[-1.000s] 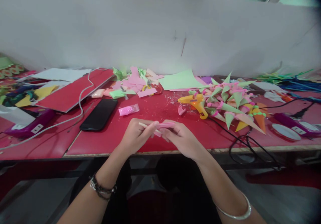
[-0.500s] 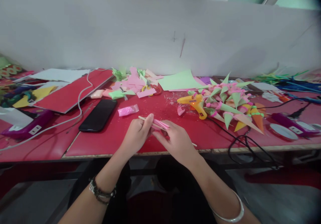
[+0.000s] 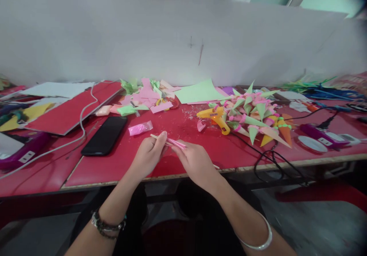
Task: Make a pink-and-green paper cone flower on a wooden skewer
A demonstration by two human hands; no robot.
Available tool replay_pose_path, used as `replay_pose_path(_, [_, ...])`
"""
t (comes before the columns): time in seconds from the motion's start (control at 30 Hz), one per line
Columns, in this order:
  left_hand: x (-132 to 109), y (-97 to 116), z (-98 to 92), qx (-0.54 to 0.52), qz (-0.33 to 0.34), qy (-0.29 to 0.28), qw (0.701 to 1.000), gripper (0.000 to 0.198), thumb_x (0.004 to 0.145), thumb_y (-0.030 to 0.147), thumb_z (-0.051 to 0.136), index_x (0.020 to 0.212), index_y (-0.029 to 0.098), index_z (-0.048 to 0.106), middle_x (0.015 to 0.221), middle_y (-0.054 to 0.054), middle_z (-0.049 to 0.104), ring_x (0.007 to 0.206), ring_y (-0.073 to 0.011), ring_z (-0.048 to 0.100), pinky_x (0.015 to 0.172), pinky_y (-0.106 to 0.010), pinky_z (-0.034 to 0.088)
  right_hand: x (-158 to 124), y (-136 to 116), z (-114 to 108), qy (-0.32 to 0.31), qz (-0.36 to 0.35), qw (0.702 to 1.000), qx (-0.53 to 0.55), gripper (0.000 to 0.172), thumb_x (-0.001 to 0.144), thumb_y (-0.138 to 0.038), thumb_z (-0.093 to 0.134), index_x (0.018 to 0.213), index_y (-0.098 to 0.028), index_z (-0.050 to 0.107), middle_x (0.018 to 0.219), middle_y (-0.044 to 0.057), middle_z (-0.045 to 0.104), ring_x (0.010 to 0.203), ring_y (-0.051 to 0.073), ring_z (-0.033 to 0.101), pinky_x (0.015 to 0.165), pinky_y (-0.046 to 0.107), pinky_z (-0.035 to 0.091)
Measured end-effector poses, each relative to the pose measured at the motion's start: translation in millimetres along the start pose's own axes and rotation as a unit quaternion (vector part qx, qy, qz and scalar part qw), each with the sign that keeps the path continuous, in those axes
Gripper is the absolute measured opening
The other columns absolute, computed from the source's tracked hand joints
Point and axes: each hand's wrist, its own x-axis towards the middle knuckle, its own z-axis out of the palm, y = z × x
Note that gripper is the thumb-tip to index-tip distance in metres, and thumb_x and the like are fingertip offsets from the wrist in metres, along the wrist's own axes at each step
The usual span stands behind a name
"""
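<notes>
My left hand (image 3: 149, 151) is closed, thumb on top, around a thin pale stick (image 3: 154, 136) whose tip pokes out to the left. Between my hands a narrow pink strip (image 3: 176, 143), paper by its look, lies along the stick. The fingers of my right hand (image 3: 195, 164) pinch the strip's right end; the fingertips underneath are hidden. Just beyond my left hand lies a small packet of bright pink material (image 3: 140, 128). Another pale stick (image 3: 216, 167) partly shows on the table beside my right hand.
A black phone (image 3: 104, 136) lies at left beside a white cable (image 3: 83, 128). At right, a yellow glue gun (image 3: 215, 118) with a black cord touches a heap of paper cones (image 3: 252, 112). Pink paper scraps (image 3: 147, 93) and green sheets (image 3: 200, 91) lie along the wall.
The view has swung slightly right, so the table's contents appear further left. Both hands still hold the stick and strip, with the fingers a little shifted.
</notes>
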Motion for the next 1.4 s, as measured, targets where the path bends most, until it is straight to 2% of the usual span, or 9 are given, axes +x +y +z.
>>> replay_pose_path(0.17, [-2,8,-5.7,0.056,0.111,-0.062,0.990,0.040,0.085,0.036,0.035,0.056,0.015,0.051,0.044,0.005,0.037,0.040,-0.0058,0.032,0.040,-0.018,0.026,-2,3,-11,-0.060,0.020,0.959,0.278,0.033,0.089,-0.035,0.034,0.071,-0.017,0.056,0.056,-0.002,0.044,0.049,0.009,0.040,0.048,0.022,0.032])
replay_pose_path(0.3, [-2,8,-6.3,0.066,0.155,-0.083,0.982,0.039,0.085,0.030,0.037,0.053,0.014,0.052,0.047,0.005,0.036,0.044,-0.0058,0.034,0.045,-0.018,0.029,-3,6,-14,-0.127,0.046,0.920,0.367,0.031,0.086,-0.041,0.039,0.073,-0.016,0.054,0.060,-0.003,0.041,0.050,0.007,0.036,0.046,0.020,0.030])
replay_pose_path(0.5, [-2,2,0.1,0.027,0.106,-0.065,0.992,0.040,0.086,0.035,0.032,0.050,0.017,0.037,0.048,0.005,0.032,0.043,-0.0061,0.029,0.041,-0.019,0.024,-2,2,-19,-0.083,-0.026,0.969,0.230,0.026,0.089,-0.026,0.036,0.077,-0.017,0.058,0.060,-0.002,0.049,0.052,0.007,0.042,0.049,0.019,0.032])
replay_pose_path(0.67, [-2,-2,6.1,-0.025,0.044,-0.011,0.999,0.045,0.085,0.041,0.031,0.047,0.017,0.032,0.044,0.005,0.029,0.043,-0.0066,0.028,0.043,-0.020,0.025,-1,-1,-11,-0.027,-0.043,0.997,0.060,0.030,0.090,-0.028,0.032,0.088,-0.015,0.059,0.070,0.003,0.061,0.062,0.013,0.056,0.056,0.022,0.037])
replay_pose_path(0.87, [-1,-1,8.4,-0.025,0.027,0.026,0.999,0.047,0.084,0.043,0.033,0.045,0.017,0.035,0.042,0.004,0.032,0.042,-0.0065,0.031,0.044,-0.020,0.027,-2,3,1,0.050,-0.076,0.993,-0.076,0.024,0.089,-0.026,0.036,0.099,-0.016,0.055,0.087,0.006,0.066,0.075,0.016,0.061,0.057,0.022,0.036])
replay_pose_path(1.07, [-5,8,6.7,-0.050,0.024,-0.019,0.998,0.049,0.086,0.045,0.025,0.047,0.017,0.034,0.041,0.005,0.029,0.040,-0.0063,0.029,0.041,-0.021,0.024,-5,6,1,0.074,-0.125,0.978,-0.147,0.022,0.089,-0.023,0.034,0.098,-0.019,0.054,0.073,0.002,0.061,0.061,0.013,0.056,0.047,0.023,0.025])
replay_pose_path(1.13, [-6,10,5.0,-0.063,0.040,-0.036,0.997,0.050,0.088,0.045,0.021,0.049,0.017,0.036,0.042,0.005,0.031,0.040,-0.0064,0.030,0.042,-0.021,0.025,-4,4,-3,0.056,-0.116,0.986,-0.103,0.020,0.089,-0.022,0.034,0.092,-0.019,0.054,0.073,0.001,0.059,0.060,0.012,0.053,0.047,0.022,0.024])
replay_pose_path(1.23, [-6,12,1.2,-0.049,0.059,-0.037,0.996,0.052,0.088,0.043,0.018,0.049,0.017,0.038,0.043,0.004,0.035,0.040,-0.0067,0.034,0.044,-0.021,0.029,-2,2,-10,0.011,-0.083,0.995,0.059,0.020,0.090,-0.024,0.033,0.085,-0.018,0.051,0.070,-0.001,0.054,0.060,0.009,0.049,0.052,0.020,0.028])
replay_pose_path(1.4, [-3,12,-3.7,0.051,0.062,-0.010,0.997,0.049,0.088,0.040,0.025,0.047,0.017,0.039,0.040,0.005,0.035,0.039,-0.0065,0.035,0.045,-0.021,0.027,0,6,-16,-0.075,-0.036,0.960,0.269,0.022,0.090,-0.034,0.035,0.078,-0.018,0.044,0.060,-0.006,0.041,0.050,0.006,0.037,0.051,0.018,0.031])
